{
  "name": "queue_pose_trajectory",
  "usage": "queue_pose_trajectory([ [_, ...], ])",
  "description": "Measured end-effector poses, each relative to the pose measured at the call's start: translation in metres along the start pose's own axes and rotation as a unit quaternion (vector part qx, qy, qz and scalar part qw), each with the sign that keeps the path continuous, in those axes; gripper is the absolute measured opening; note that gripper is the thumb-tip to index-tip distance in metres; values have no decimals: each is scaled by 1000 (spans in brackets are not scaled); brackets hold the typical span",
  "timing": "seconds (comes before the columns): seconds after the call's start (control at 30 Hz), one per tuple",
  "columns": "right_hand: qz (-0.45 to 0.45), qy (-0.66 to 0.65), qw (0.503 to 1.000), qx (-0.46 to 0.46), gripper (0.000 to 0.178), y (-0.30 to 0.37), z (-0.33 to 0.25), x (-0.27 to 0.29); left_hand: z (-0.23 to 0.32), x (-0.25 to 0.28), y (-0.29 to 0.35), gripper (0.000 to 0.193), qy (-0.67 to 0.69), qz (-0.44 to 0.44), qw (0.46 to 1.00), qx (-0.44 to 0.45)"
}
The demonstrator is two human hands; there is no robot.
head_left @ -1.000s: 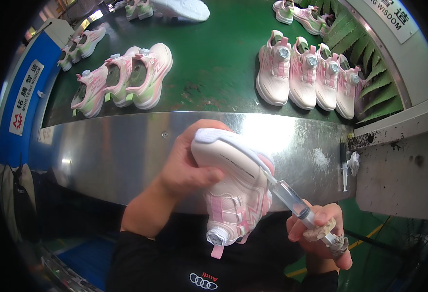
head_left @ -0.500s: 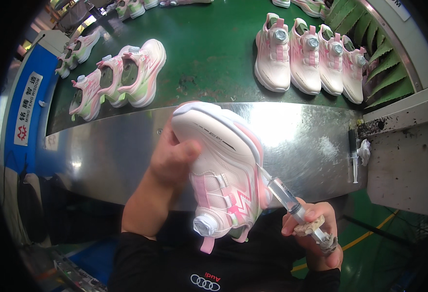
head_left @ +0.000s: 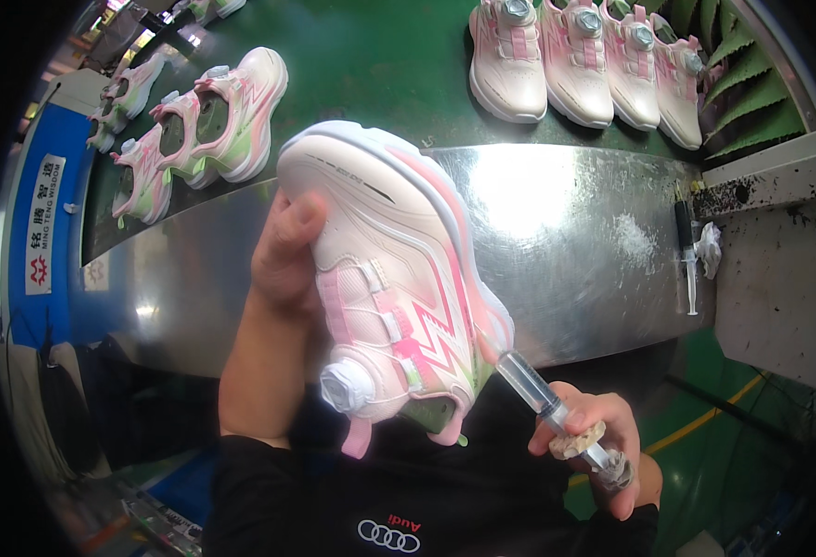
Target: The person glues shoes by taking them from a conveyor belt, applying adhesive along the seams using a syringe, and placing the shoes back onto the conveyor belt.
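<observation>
A pink and white sneaker (head_left: 385, 227) hangs tilted in front of me, toe up and away, with its round dial closure toward my body. My left hand (head_left: 287, 246) grips it by the forefoot, thumb on the upper and the other fingers hidden behind. A clear syringe (head_left: 526, 382) lies in my right hand (head_left: 603, 427), fingers closed round its barrel and plunger end, where wrapping or residue is bunched. Its tip meets the sneaker's side near the heel, along the seam between upper and sole; whether any liquid comes out cannot be seen.
Sneakers (head_left: 510, 65) stand in a row on the green belt (head_left: 362, 74) at the far right, with more sneakers (head_left: 241, 116) at the left. A steel ledge (head_left: 575, 251) runs before the belt. At its right lie another syringe (head_left: 686, 246) and crumpled white tissue (head_left: 708, 249).
The syringe tip has slid along the sole seam toward the heel. The sneaker and my left hand have shifted up and left in the view, which has itself moved.
</observation>
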State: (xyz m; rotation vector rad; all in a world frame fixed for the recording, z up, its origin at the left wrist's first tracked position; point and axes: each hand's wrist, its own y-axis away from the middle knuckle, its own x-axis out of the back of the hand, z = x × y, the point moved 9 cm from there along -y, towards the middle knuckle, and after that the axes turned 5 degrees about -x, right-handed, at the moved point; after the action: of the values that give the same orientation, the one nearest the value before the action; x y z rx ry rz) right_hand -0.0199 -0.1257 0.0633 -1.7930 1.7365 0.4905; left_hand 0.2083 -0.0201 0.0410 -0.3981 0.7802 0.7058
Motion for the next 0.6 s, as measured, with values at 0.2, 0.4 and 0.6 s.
queue_pose_trajectory([
  [0.2,-13,31,999,-40,81,14,5,-3,-2,10,0,47,10,30,999,13],
  [0.4,35,12,998,-51,79,27,10,2,-7,8,-1,42,31,24,999,37],
  [0.6,29,4,999,-39,80,29,13,11,-18,8,-6,45,69,-2,996,62],
])
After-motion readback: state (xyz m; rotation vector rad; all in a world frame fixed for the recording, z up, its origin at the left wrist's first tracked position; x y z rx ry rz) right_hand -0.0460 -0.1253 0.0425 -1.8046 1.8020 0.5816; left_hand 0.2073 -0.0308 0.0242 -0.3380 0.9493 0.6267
